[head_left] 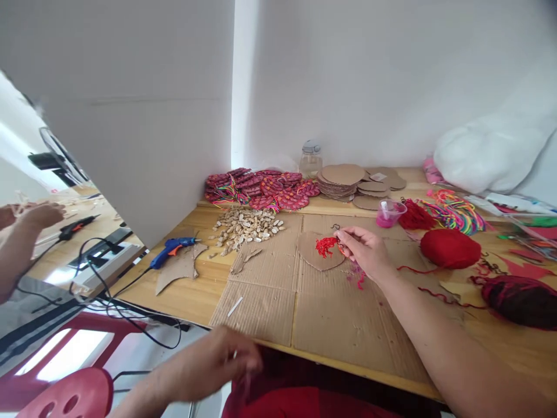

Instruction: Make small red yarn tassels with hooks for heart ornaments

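Note:
My right hand (364, 248) is closed in a pinch over the cardboard mat (331, 313). At its fingertips is a bright red yarn tassel (325, 247), with a small dark curl (335, 227) showing just beyond the fingers. Under the tassel lies a heart-shaped cardboard piece (311, 258). Loose magenta and red yarn bits (359, 276) are beside the hand. Low in front of the table edge, my left hand (217, 363) has its fingers curled together, slightly blurred. A tiny pale spot shows at those fingers; what they hold cannot be made out.
A blue glue gun (172, 251) lies left, its cord hanging over the edge. Behind are seed shells (248, 225), patterned red pieces (282, 191), a cardboard stack (339, 181) and a glass jar (311, 159). Red yarn (450, 248) sits right. Another person's hands (41, 215) are far left.

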`<state>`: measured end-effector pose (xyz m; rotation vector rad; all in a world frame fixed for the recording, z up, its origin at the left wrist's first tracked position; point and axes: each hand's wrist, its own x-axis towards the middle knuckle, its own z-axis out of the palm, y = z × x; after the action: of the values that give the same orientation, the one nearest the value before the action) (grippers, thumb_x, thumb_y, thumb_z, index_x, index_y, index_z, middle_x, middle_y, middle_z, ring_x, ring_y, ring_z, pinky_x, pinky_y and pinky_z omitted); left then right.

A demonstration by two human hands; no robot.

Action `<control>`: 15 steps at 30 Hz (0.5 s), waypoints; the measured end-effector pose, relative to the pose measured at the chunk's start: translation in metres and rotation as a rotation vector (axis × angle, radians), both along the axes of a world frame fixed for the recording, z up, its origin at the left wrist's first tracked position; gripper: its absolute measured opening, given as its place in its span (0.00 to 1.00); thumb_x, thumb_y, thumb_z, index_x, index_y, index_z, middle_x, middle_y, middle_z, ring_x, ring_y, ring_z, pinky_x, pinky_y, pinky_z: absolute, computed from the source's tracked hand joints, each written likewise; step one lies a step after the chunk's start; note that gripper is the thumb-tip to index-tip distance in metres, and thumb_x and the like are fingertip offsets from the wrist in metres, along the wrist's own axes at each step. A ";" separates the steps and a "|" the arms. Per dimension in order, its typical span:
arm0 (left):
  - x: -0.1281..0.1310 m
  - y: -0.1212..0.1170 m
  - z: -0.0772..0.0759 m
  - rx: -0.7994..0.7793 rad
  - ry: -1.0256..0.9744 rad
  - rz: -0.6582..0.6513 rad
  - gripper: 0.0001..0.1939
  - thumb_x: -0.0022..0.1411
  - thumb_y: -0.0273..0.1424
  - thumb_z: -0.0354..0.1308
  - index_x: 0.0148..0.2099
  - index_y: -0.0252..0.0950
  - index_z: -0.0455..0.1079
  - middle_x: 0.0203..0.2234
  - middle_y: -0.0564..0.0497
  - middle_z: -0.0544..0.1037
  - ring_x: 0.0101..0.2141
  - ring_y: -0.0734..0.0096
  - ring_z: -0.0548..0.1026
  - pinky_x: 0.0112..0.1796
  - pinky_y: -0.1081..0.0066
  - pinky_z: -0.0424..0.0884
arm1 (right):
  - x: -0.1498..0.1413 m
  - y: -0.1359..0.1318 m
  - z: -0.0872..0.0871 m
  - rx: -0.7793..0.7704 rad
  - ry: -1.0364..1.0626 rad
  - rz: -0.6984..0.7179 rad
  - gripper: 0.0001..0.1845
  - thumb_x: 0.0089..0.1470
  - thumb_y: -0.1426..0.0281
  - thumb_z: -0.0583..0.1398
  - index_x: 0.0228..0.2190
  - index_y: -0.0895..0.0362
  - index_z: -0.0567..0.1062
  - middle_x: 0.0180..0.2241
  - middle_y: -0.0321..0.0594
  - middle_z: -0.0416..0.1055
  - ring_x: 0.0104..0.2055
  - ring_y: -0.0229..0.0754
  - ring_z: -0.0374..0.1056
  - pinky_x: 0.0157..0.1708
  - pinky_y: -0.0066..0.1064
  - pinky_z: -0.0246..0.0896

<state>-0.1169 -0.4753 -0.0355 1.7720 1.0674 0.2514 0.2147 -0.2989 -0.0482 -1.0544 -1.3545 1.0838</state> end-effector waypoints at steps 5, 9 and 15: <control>0.072 0.083 0.053 0.094 -0.517 0.371 0.14 0.63 0.38 0.58 0.45 0.33 0.71 0.43 0.44 0.77 0.41 0.68 0.76 0.30 0.76 0.72 | -0.005 -0.018 0.021 0.019 -0.055 0.052 0.19 0.51 0.54 0.64 0.31 0.58 0.77 0.24 0.36 0.69 0.20 0.31 0.59 0.15 0.23 0.48; 0.137 0.138 0.047 -0.035 -0.747 0.377 0.16 0.56 0.33 0.64 0.45 0.32 0.70 0.45 0.42 0.73 0.44 0.65 0.75 0.32 0.74 0.74 | 0.002 -0.026 0.033 0.131 -0.228 0.103 0.17 0.54 0.55 0.62 0.30 0.56 0.77 0.21 0.33 0.65 0.20 0.32 0.57 0.17 0.25 0.50; 0.181 0.165 0.019 -0.234 -0.737 0.248 0.23 0.53 0.36 0.67 0.48 0.30 0.69 0.32 0.49 0.75 0.26 0.79 0.72 0.29 0.76 0.69 | 0.021 -0.018 0.022 0.219 -0.361 0.049 0.14 0.58 0.59 0.59 0.30 0.56 0.76 0.25 0.36 0.72 0.24 0.36 0.63 0.24 0.27 0.57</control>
<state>0.0638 -0.3101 -0.0164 1.1754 0.7277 0.8249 0.2360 -0.3164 -0.0264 -1.0904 -1.7514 0.7798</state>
